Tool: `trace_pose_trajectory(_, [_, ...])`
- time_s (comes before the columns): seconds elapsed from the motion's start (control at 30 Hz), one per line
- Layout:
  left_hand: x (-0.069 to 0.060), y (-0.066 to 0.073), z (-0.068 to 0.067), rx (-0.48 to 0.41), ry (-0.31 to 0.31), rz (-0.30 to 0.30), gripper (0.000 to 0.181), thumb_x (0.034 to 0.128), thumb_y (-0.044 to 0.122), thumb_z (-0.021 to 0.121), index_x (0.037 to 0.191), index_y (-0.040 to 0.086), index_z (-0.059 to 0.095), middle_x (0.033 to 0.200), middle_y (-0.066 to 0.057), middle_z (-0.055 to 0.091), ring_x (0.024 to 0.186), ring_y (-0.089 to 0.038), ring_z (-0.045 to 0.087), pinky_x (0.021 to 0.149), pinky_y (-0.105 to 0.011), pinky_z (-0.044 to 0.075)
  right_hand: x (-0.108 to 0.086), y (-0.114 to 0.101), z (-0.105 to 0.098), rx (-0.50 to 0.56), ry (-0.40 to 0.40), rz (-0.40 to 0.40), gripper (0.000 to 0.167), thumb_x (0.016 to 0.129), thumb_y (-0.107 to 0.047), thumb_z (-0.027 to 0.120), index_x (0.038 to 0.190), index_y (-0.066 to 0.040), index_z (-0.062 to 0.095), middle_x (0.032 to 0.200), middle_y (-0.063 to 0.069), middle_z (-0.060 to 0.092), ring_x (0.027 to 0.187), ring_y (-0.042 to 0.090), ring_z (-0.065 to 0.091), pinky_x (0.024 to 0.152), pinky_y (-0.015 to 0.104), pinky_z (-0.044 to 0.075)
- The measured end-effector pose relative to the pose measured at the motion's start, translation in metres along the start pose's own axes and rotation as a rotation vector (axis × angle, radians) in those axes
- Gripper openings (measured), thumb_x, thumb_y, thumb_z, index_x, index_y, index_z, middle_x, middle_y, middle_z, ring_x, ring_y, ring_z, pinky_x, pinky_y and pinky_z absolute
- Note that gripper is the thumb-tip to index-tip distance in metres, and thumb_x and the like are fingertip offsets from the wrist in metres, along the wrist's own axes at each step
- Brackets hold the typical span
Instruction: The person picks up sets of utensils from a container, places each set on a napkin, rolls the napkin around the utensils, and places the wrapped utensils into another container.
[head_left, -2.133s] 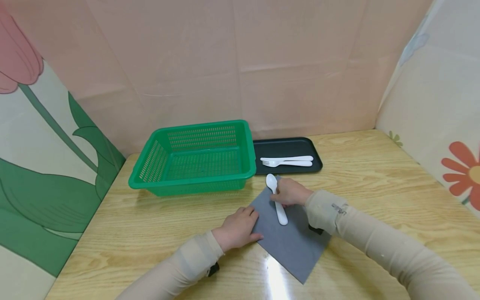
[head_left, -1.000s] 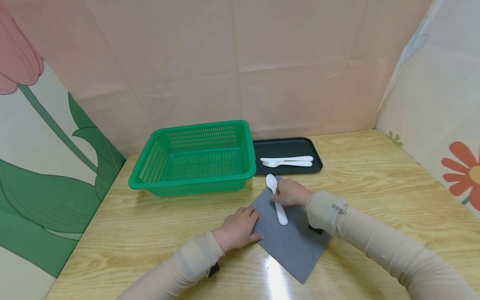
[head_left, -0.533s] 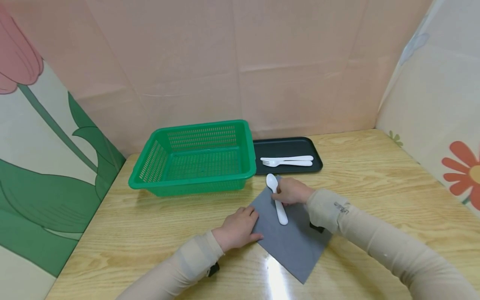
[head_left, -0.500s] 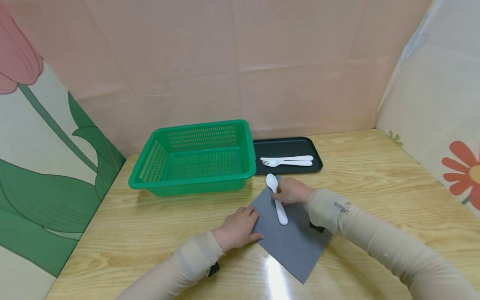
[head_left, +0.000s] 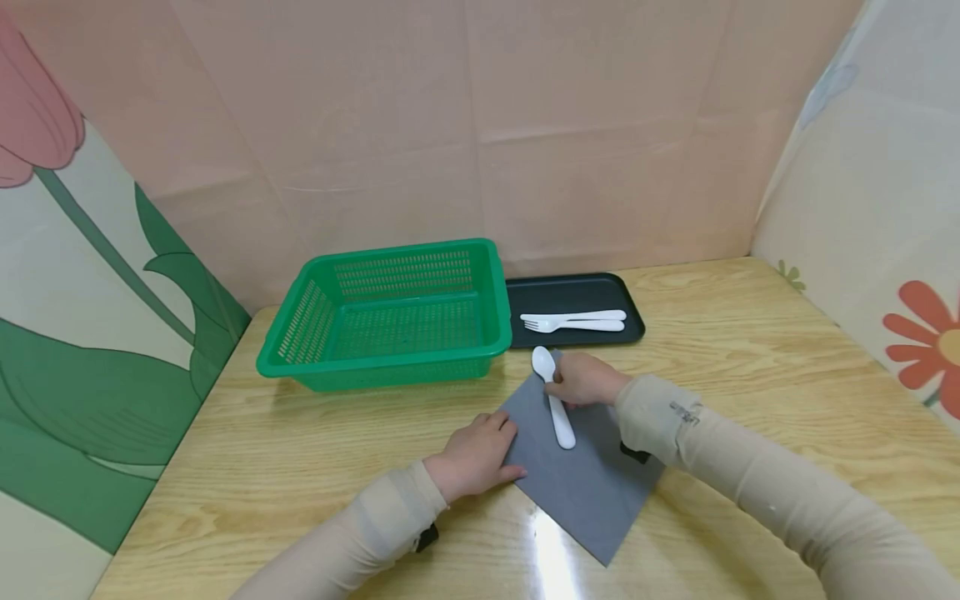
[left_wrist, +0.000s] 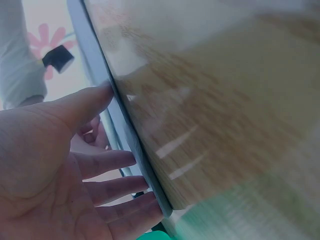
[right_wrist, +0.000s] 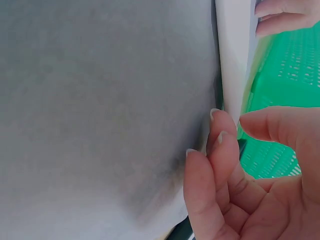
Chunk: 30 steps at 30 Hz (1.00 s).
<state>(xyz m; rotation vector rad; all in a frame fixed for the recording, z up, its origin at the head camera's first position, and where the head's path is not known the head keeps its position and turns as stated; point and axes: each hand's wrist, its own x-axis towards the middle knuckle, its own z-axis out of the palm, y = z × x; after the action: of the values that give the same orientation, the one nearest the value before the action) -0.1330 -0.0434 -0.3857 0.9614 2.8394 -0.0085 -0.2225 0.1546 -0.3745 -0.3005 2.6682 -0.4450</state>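
A white spoon (head_left: 562,423) lies slanted over the grey cloth (head_left: 592,492) in the head view, its bowl pointing to the far side. My right hand (head_left: 587,380) pinches the spoon at its neck between thumb and fingers; the right wrist view shows the white handle (right_wrist: 234,55) between thumb and fingertips. On the cloth's left edge rests my left hand (head_left: 477,456), its fingers spread and fairly straight. In the left wrist view, that hand's thumb and fingertips touch the cloth edge (left_wrist: 131,127). The right hand's fingers partly hide the spoon's neck.
A green slotted basket (head_left: 405,360) stands at the back left. Beside it a black tray (head_left: 566,292) holds a white fork (head_left: 585,326) and a white knife (head_left: 592,316), side by side. The wooden table (head_left: 757,367) ends at a pink cloth backdrop (head_left: 600,150).
My right hand and forearm have shifted very slightly to the right, still pinching the spoon. The left hand, cloth, basket and tray stay in place.
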Motion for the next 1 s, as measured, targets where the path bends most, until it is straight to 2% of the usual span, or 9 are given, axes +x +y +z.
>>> trace_pose_trajectory(0.33, [0.000,0.000,0.000,-0.011,-0.001,-0.002,0.055,0.0874,0.047,0.059,0.123,0.006,0.053,0.128,-0.009,0.053,0.115,-0.022,0.053,0.086,-0.031,0.052,-0.002,0.004,-0.005,0.028,0.034,0.003,0.027,0.091,-0.022,0.054,0.070,-0.008,0.064,0.058,0.000,0.059,0.053,0.012,0.052,0.051,0.023,0.041])
trace_pose_trajectory(0.67, [0.002,-0.001,0.001,-0.014,0.006,-0.003,0.054,0.0878,0.047,0.059,0.123,0.006,0.054,0.127,-0.009,0.054,0.115,-0.022,0.053,0.086,-0.031,0.052,-0.004,0.006,-0.010,-0.014,0.072,0.003,0.025,0.090,-0.022,0.054,0.070,-0.009,0.062,0.059,0.001,0.059,0.052,0.012,0.051,0.049,0.023,0.039])
trace_pose_trajectory(0.8, [0.001,0.000,0.001,-0.018,-0.002,-0.008,0.054,0.0879,0.047,0.059,0.123,0.006,0.054,0.127,-0.008,0.053,0.116,-0.022,0.053,0.087,-0.031,0.052,-0.002,0.008,-0.012,-0.014,0.085,0.000,0.022,0.089,-0.023,0.056,0.074,-0.009,0.061,0.062,0.001,0.059,0.055,0.012,0.051,0.051,0.024,0.038])
trace_pose_trajectory(1.0, [0.001,-0.001,0.001,-0.018,-0.004,-0.014,0.055,0.0879,0.047,0.059,0.124,0.006,0.053,0.128,-0.008,0.053,0.116,-0.022,0.053,0.087,-0.031,0.052,-0.001,0.012,-0.015,-0.029,0.145,-0.036,0.018,0.086,-0.022,0.059,0.081,-0.005,0.060,0.068,0.003,0.056,0.059,0.014,0.050,0.053,0.025,0.037])
